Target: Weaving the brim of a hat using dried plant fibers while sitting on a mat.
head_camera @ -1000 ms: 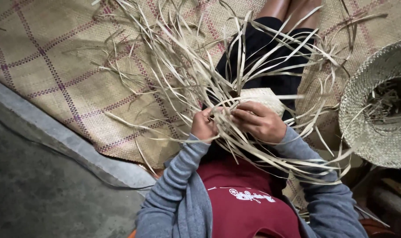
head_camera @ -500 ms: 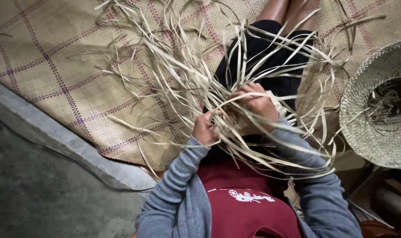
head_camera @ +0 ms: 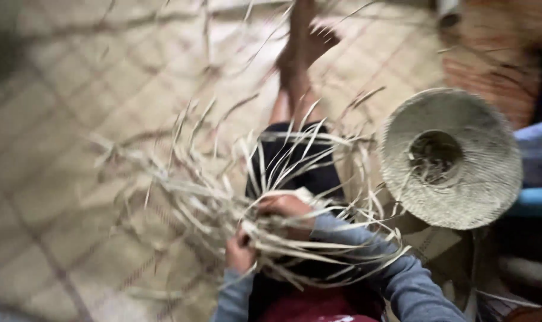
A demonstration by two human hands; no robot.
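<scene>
Both hands work in a tangle of pale straw strips (head_camera: 235, 203) over the person's lap. The left hand (head_camera: 240, 253) sits low in the strips, fingers curled around a bunch. The right hand (head_camera: 287, 207), just above it, rests on the strips; motion blur hides its fingers. A woven straw hat (head_camera: 455, 179) lies right of the strips on the checked mat (head_camera: 74, 179).

Head camera looks steeply down, close, somewhat blurred, perhaps tilted.
</scene>
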